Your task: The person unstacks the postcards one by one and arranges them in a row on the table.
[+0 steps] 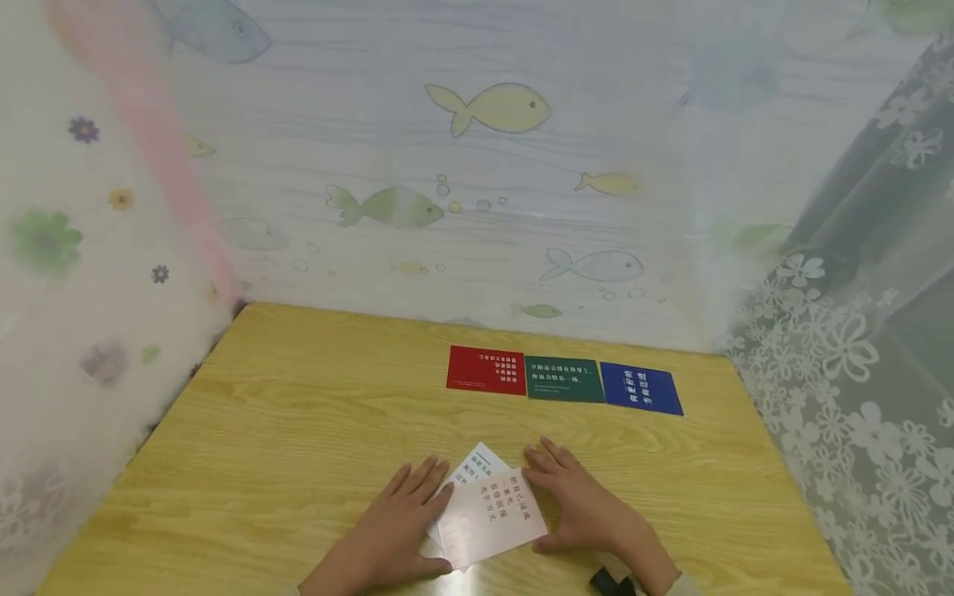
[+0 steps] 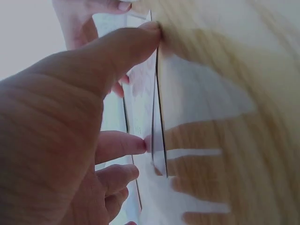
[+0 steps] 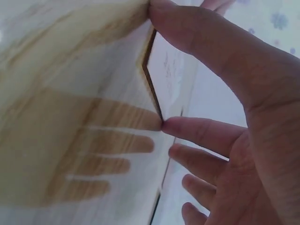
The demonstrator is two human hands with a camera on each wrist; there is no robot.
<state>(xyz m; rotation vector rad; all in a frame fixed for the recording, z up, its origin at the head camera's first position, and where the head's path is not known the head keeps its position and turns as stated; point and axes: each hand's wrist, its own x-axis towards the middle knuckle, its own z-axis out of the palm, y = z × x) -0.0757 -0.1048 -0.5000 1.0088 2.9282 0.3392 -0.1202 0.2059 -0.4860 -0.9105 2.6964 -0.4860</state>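
A pale pink card with brown writing lies at the table's near side, over a white card with green writing. The white one sticks out askew at the upper left; the rest of it is hidden. My left hand rests at the pink card's left side, its thumb by the lower corner and index finger at the edge. On the opposite side, my right hand touches the card's edge with thumb and index finger spread between two corners. Fingers of both hands are fairly straight. In the left wrist view, two card edges stand slightly apart.
Red, green and blue cards lie in a row toward the back right of the wooden table. A black object is by my right wrist. Fish-patterned sheeting borders the table's back.
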